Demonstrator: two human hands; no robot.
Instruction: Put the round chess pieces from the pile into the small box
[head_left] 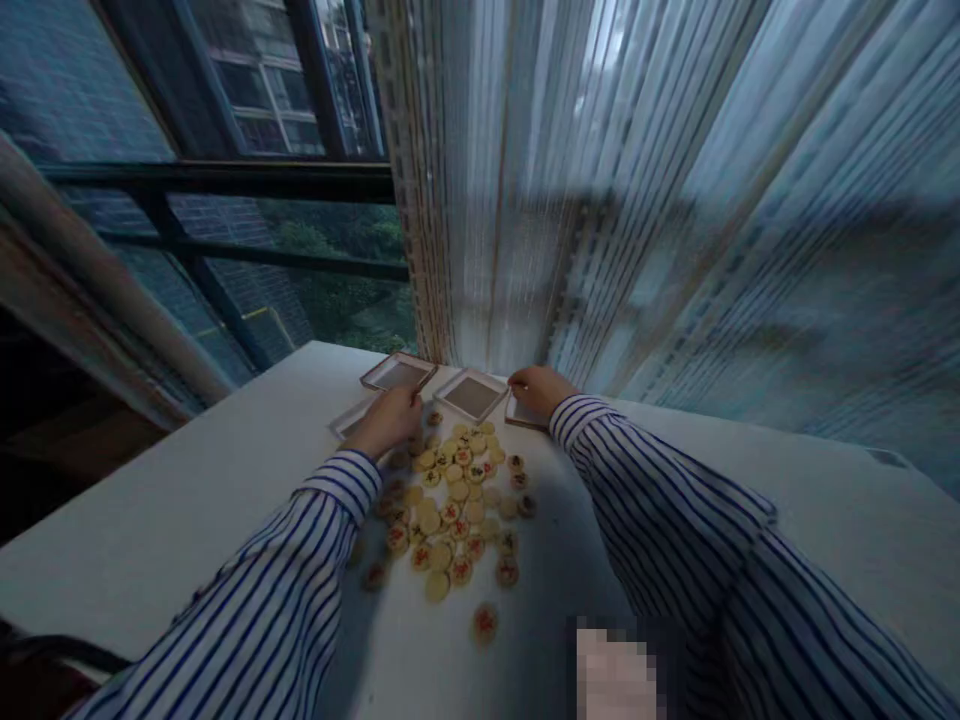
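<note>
Many round wooden discs [459,490] with red or black characters lie in a loose pile on the white table, some face down. Around the far edge of the pile are shallow box parts. My left hand [388,420] is closed at the pile's far left, above a box part [349,420]; what its fingers hold, if anything, is hidden. My right hand [538,388] has curled fingers at the edge of the right box part [525,412]. Between the hands lies an open box part [471,395].
Another shallow box part [399,373] lies at the table's far corner. The white table [225,470] meets a striped curtain [510,200] and a window. A single red disc [484,623] sits nearer me. A pixelated patch covers the bottom right.
</note>
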